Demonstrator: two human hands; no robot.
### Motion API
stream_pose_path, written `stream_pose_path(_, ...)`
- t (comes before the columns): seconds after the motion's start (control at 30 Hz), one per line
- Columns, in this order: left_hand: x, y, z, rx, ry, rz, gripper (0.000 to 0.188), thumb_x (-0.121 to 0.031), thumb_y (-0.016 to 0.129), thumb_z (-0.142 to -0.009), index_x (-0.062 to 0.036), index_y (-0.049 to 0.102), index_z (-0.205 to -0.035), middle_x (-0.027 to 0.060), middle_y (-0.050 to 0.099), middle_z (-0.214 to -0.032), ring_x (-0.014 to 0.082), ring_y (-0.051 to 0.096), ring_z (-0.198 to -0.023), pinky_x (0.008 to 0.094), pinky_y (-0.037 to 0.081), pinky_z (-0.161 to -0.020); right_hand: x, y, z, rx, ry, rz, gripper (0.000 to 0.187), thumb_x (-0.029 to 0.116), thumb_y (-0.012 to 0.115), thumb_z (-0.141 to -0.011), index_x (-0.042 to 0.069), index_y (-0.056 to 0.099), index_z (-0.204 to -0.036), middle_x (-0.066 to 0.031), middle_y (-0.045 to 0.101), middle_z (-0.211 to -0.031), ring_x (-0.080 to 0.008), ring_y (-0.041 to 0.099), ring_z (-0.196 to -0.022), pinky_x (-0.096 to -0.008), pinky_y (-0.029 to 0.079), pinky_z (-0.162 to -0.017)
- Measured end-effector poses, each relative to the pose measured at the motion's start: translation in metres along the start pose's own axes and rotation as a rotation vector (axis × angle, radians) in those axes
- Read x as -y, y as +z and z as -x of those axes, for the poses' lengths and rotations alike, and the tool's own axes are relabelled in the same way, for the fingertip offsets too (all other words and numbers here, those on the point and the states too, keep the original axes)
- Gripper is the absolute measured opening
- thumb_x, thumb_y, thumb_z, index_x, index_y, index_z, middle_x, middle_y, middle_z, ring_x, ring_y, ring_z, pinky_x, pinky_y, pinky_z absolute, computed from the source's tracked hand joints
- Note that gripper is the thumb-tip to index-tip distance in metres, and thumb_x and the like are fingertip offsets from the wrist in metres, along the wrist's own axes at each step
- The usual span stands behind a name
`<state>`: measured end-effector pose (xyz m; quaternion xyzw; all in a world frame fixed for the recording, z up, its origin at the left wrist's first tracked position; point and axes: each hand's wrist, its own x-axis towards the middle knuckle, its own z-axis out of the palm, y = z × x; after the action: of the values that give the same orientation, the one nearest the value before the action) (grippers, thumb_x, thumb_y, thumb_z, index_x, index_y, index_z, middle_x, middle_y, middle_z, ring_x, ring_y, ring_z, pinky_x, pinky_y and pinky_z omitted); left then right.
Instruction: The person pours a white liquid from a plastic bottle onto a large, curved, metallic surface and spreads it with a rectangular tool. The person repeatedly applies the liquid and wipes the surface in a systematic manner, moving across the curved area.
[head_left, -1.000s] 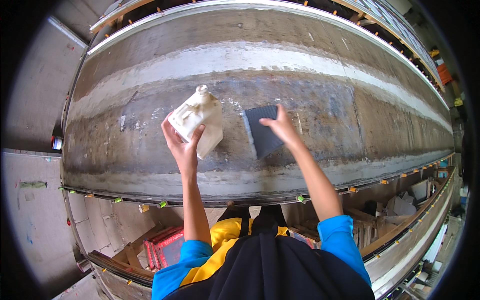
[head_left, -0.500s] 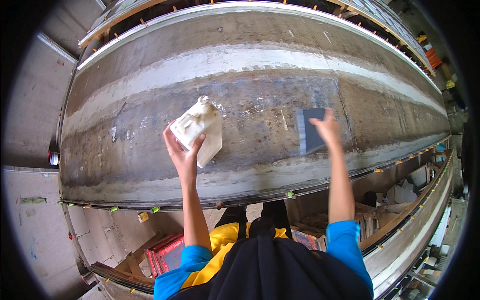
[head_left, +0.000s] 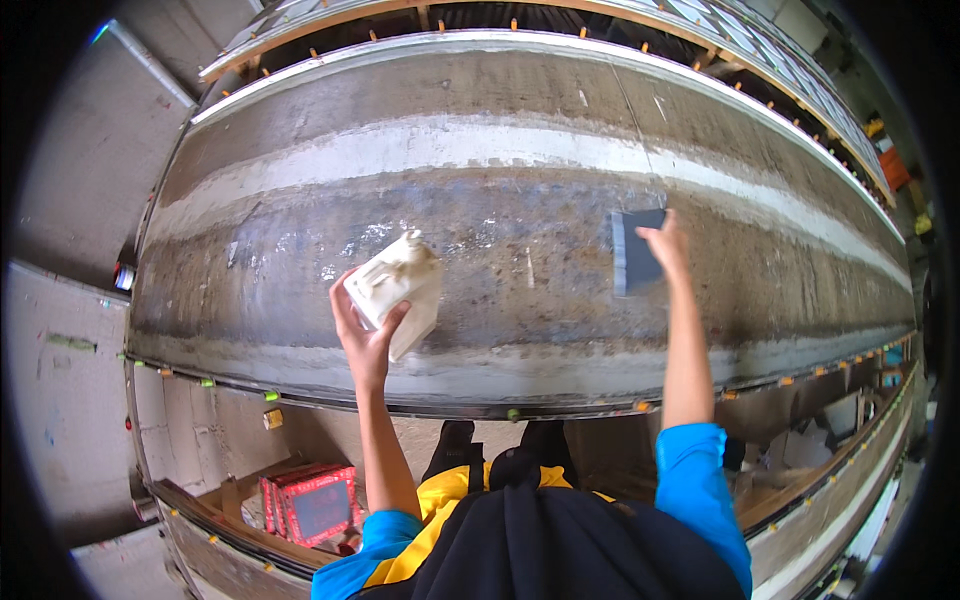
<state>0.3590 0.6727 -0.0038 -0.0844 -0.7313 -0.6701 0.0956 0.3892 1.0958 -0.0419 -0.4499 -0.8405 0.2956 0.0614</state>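
My left hand (head_left: 364, 335) grips a white plastic jug (head_left: 398, 282), fingers on its left side and thumb across its front. The jug is tilted above the long table (head_left: 500, 325), its narrow neck pointing away from me. In my right hand (head_left: 668, 245) is a dark grey rectangular plate (head_left: 640, 250) with a paler strip along its left edge. The thumb lies over its face, and motion blurs the fingers a little. The plate is over the tabletop; whether it touches the surface I cannot tell.
White and grey bands run along the stained brown tabletop, with white specks (head_left: 470, 235) near the jug. Small coloured pegs (head_left: 272, 396) line its near edge. Red-framed boards (head_left: 312, 503) lie low at my left. Another long table (head_left: 840, 510) stands behind me; a rack (head_left: 740, 40) is beyond the far edge.
My body and both hands have shifted right along the table. The plate has slid right relative to the marks on the surface. The jug stays in my left hand, still tilted.
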Motion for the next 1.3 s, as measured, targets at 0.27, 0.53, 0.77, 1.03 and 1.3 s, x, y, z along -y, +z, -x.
stream_pose_path(0.27, -0.015, 0.046, 0.036, -0.259, 0.074, -0.024, 0.067, -0.015, 0.077, -0.071, -0.0012, 0.036, -0.123, 0.0109, 0.047, -0.116, 0.0206, 0.048, -0.109, 0.0338, 0.038, -0.094, 0.105, 0.137, 0.060, 0.594, -0.314, -0.259, 0.091, 0.027, 0.071, -0.071, -0.008, 0.018, -0.136, -0.0303, 0.035, -0.133, -0.0375, 0.038, -0.124, -0.0436, 0.032, -0.104)
stream_pose_path(0.53, -0.021, 0.090, 0.055, -0.213, 0.047, 0.018, 0.067, -0.011, 0.076, -0.071, -0.0014, 0.036, -0.123, 0.0107, 0.048, -0.115, 0.0199, 0.048, -0.108, 0.0332, 0.038, -0.094, -0.087, 0.012, -0.150, -0.098, -0.159, -0.339, 0.077, 0.017, 0.069, -0.071, -0.014, 0.029, -0.129, -0.0303, 0.055, -0.109, -0.0335, 0.061, -0.095, -0.0402, 0.050, -0.084)
stream_pose_path(0.77, 0.002, 0.090, 0.065, -0.272, 0.027, -0.138, 0.065, -0.008, 0.074, -0.071, -0.0017, 0.036, -0.123, 0.0109, 0.049, -0.115, 0.0195, 0.049, -0.107, 0.0328, 0.040, -0.092, 0.025, 0.012, -0.014, 0.489, -0.286, -0.139, 0.092, 0.032, 0.067, -0.075, -0.005, 0.012, -0.139, -0.0277, 0.023, -0.141, -0.0360, 0.027, -0.131, -0.0473, 0.022, -0.108)
stream_pose_path(1.03, -0.011, 0.106, 0.015, -0.218, -0.024, 0.045, 0.069, -0.014, 0.078, -0.068, -0.0020, 0.037, -0.122, 0.0111, 0.050, -0.113, 0.0200, 0.050, -0.106, 0.0333, 0.039, -0.093, -0.015, 0.046, -0.101, 0.202, -0.219, -0.321, 0.085, 0.020, 0.074, -0.066, -0.007, 0.029, -0.133, -0.0301, 0.051, -0.118, -0.0337, 0.055, -0.107, -0.0387, 0.045, -0.091)
stream_pose_path(1.3, 0.004, 0.083, -0.016, -0.209, -0.011, -0.147, 0.068, -0.015, 0.079, -0.067, -0.0026, 0.040, -0.121, 0.0110, 0.052, -0.111, 0.0201, 0.052, -0.103, 0.0327, 0.041, -0.091, 0.087, 0.097, -0.047, 0.459, -0.311, -0.270, 0.093, 0.033, 0.071, -0.070, -0.004, 0.020, -0.138, -0.0301, 0.031, -0.137, -0.0405, 0.036, -0.125, -0.0425, 0.028, -0.106)
